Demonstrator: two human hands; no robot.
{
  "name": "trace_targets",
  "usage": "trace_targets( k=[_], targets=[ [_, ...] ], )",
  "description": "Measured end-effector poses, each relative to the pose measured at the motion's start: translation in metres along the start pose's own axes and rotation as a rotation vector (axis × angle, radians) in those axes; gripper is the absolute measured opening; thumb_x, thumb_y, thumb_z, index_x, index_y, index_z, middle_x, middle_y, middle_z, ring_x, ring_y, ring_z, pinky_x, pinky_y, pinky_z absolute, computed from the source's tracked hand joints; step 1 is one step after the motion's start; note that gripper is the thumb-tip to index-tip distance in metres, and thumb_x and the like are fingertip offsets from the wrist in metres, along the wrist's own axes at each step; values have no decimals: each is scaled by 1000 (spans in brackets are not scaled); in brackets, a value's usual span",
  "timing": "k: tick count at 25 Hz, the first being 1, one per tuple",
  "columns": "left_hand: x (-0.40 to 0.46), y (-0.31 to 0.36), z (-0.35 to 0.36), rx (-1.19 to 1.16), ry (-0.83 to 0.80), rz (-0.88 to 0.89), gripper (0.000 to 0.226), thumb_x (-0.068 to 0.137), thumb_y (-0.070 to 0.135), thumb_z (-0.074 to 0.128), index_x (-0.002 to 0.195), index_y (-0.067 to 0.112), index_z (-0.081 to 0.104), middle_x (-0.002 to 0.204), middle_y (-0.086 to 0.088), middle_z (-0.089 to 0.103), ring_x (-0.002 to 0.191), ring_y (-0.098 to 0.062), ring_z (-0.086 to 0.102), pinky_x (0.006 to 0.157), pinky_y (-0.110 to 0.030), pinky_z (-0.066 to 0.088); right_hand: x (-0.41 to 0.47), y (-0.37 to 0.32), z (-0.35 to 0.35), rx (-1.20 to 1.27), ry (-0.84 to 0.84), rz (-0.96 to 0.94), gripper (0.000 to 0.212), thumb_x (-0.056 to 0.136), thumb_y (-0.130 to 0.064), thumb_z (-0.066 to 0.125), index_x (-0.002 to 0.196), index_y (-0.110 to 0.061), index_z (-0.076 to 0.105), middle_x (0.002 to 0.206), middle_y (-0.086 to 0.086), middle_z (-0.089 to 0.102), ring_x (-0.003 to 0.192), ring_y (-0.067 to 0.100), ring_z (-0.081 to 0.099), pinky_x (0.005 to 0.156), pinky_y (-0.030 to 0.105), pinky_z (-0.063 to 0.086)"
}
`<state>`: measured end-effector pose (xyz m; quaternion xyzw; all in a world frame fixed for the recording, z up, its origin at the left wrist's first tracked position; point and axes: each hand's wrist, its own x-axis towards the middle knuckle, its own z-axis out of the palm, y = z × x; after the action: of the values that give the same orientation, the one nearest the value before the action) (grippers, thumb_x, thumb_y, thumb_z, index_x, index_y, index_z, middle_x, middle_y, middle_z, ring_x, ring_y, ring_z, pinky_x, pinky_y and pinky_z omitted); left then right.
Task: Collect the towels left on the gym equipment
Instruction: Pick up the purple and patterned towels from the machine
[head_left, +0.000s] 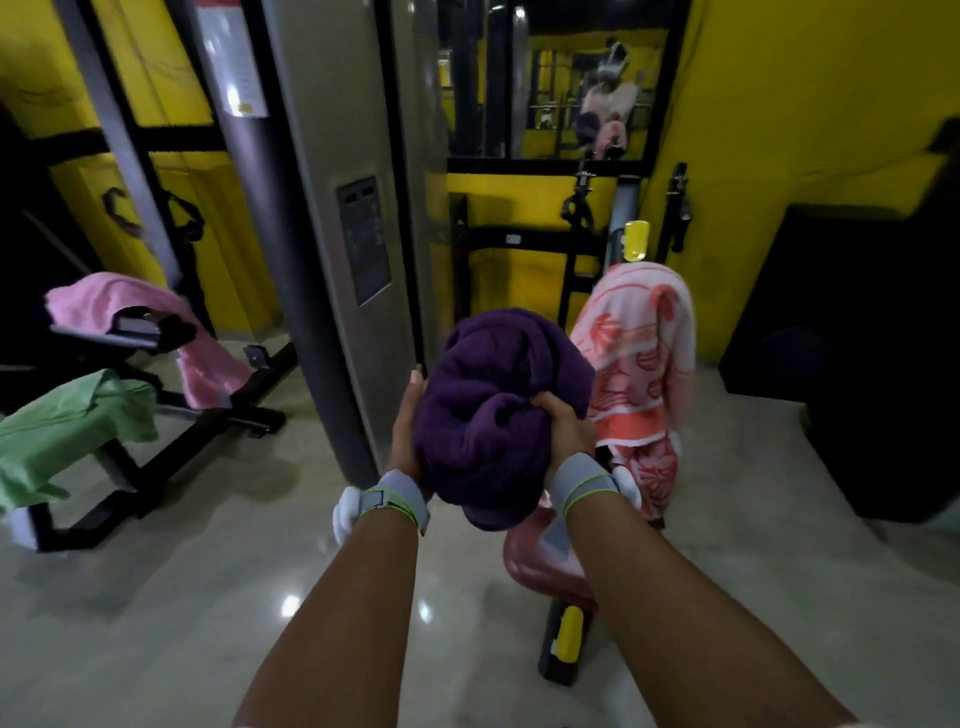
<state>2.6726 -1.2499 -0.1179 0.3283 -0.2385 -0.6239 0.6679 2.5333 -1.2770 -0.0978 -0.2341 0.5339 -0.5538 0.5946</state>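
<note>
Definitely a gym: black-framed bench at 9 o'clock, tall grey weight machine column at 12, wall mirror at 1 (yellow walls everywhere), red padded seat below.

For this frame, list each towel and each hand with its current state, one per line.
purple towel: bunched up, held in both hands
left hand: cupping the purple towel's left side
right hand: gripping its right side
patterned pink towel: draped over a machine
pink towel: draped over a bench
green towel: draped over a bench
</note>
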Motion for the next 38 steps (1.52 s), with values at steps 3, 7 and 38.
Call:
trace_targets(
  k=[3,7,38],
  targets=[
    [25,-28,22,278,159,-82,40,80,46,67,108,18,65,118,-5,64,104,-27,60,78,-32,56,27,-26,-44,-13,196,-37,67,44,-29,80,105,-5,66,92,4,67,82,26,62,82,34,53],
    [84,-67,87,863,161,-121,53,75,43,73,117,12,60,120,-9,62,107,-25,57,75,-29,50,67,-69,-88,-47,474,-100,72,55,-32,79,121,-10,61,112,7,67,100,30,62,93,35,49],
    [161,-52,175,1004,402,235,36,96,14,37,123,-8,48,128,-30,49,118,-40,49,95,-38,38,145,-91,-88,-126,526,-141,82,62,-32,80,133,-10,48,127,13,58,112,33,57,97,35,43]
  ],
)
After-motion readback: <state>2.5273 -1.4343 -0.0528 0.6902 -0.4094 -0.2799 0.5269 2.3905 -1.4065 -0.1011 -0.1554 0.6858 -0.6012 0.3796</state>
